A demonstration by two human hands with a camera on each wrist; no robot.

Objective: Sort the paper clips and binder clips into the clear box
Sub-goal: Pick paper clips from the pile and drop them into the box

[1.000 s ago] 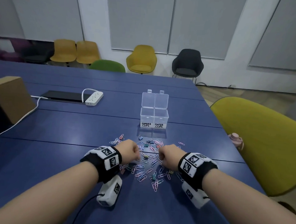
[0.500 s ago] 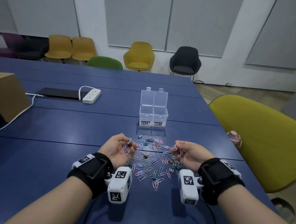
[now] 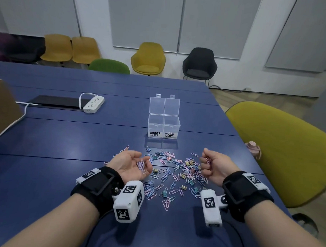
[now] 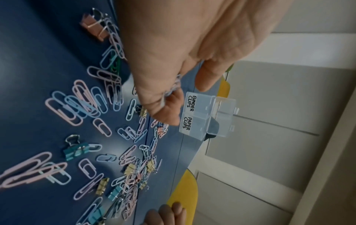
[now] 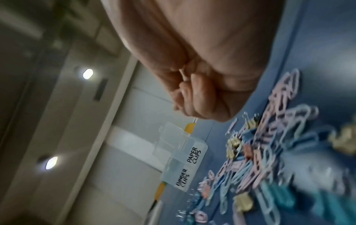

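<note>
A: Starting on the left, what does the left hand (image 3: pixel 130 165) have?

B: It's palm-up, fingers loosely curled round a few paper clips (image 3: pixel 141 166), above the near left edge of the pile (image 3: pixel 172 172).

A: And the middle?

B: Paper clips and binder clips (image 3: pixel 189 162) lie mixed on the blue worktop (image 3: pixel 65 149). The clear box (image 3: pixel 164 126) stands beyond them, lids up, both compartments seemingly empty.

A: The right?

B: The right hand (image 3: pixel 215 166) has its fingers clamped on more paper clips. I'd say sorting has barely begun; nearly everything remains.
</note>
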